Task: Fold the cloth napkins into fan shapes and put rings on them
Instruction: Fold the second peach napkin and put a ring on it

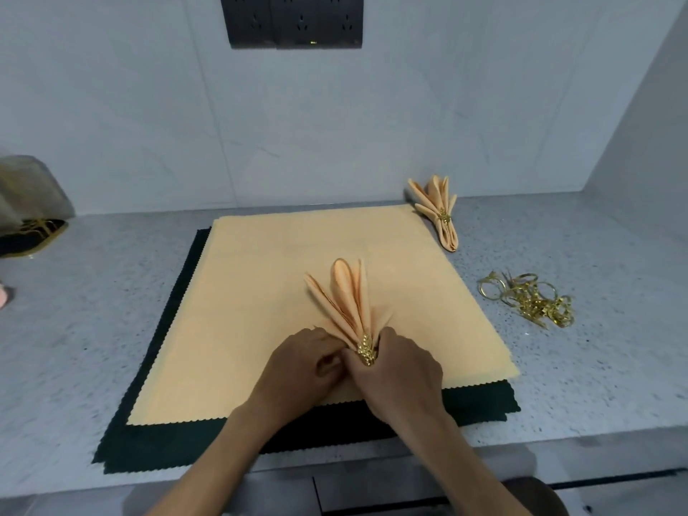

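Observation:
A peach napkin folded into a fan (344, 297) lies on a stack of flat peach napkins (260, 310), its pleats spreading away from me. A gold ring (366, 350) sits round its narrow end. My left hand (301, 370) grips the folded end just left of the ring. My right hand (398, 370) holds the napkin at the ring, fingers curled round it. Another peach fan napkin with a gold ring (439, 214) lies at the far right corner of the stack.
Dark green cloths (156, 445) lie under the peach stack on the speckled grey counter (93, 310). A heap of gold rings (528, 299) sits to the right. A grey cloth and a dark gold-trimmed item (29, 225) are at the far left. A wall socket panel (292, 20) is above.

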The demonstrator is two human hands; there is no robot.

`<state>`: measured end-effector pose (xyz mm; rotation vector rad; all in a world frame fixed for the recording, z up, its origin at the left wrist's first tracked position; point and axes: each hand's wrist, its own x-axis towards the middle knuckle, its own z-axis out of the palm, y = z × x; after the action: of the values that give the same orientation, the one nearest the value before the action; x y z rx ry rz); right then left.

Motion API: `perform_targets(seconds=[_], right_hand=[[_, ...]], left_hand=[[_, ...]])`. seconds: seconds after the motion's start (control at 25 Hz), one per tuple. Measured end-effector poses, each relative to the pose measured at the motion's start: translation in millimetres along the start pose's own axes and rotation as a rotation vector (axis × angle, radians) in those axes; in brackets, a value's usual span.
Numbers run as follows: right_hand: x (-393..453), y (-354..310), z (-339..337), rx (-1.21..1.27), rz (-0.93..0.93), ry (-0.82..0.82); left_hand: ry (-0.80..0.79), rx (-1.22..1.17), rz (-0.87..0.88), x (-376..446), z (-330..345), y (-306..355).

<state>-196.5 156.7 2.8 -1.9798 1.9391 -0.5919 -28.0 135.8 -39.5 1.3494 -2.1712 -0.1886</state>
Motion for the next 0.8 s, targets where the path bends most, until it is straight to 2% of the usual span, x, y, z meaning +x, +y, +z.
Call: perform_targets(seconds=[0.28, 0.44, 0.56, 0.8], right_hand=[[25.8, 34.8, -12.9, 0.12, 0.102, 0.112], [53.5, 54.1, -31.2, 0.087, 0.124, 0.252], [86.2, 65.8, -51.9, 0.046, 0.119, 0.34], [202.4, 112.7, -112.0, -0.098, 0.145, 0.5]], left_hand=[[-0.005, -0.023, 0.02, 31.6, 17.4, 15.1], [0.007, -0.014, 0.003, 45.6, 29.7, 11.2], [-0.003, 0.029, -0.025, 69.1, 37.9, 6.4], [-0.139, 0.193, -0.084, 171.1, 71.8, 6.7]])
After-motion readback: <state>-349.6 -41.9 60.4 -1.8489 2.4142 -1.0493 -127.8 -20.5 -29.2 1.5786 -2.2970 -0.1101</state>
